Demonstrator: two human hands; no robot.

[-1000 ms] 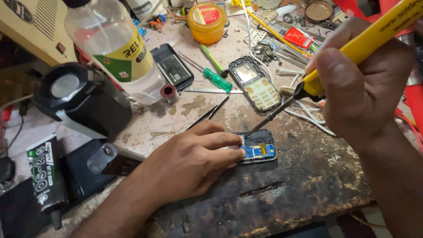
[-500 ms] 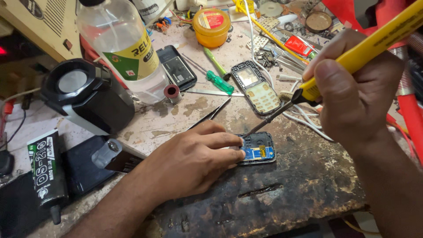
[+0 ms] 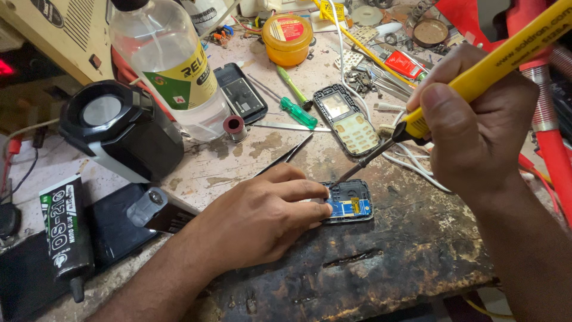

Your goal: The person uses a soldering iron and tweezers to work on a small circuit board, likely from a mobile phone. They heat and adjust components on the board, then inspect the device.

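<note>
My left hand (image 3: 262, 217) lies flat on the worn workbench (image 3: 381, 262) and pins down a small opened phone body with a blue circuit board (image 3: 350, 203). Its fingertips cover the board's left end. My right hand (image 3: 476, 128) grips a yellow-handled soldering iron (image 3: 476, 77), held like a pen. The iron's dark metal tip (image 3: 336, 183) touches the upper left corner of the board, right beside my left fingertips.
A phone front cover with keypad (image 3: 348, 122), a green screwdriver (image 3: 298, 110), black tweezers (image 3: 286, 156), a black phone (image 3: 241, 92), a clear plastic bottle (image 3: 170, 65), an orange round tin (image 3: 287, 37), a black magnifier lamp (image 3: 119, 128) and a black tube (image 3: 68, 232) lie around. Red tubing (image 3: 551, 143) stands at right.
The view has shifted slightly. Both hands hold almost the same pose, with the iron's tip staying at the board's corner.
</note>
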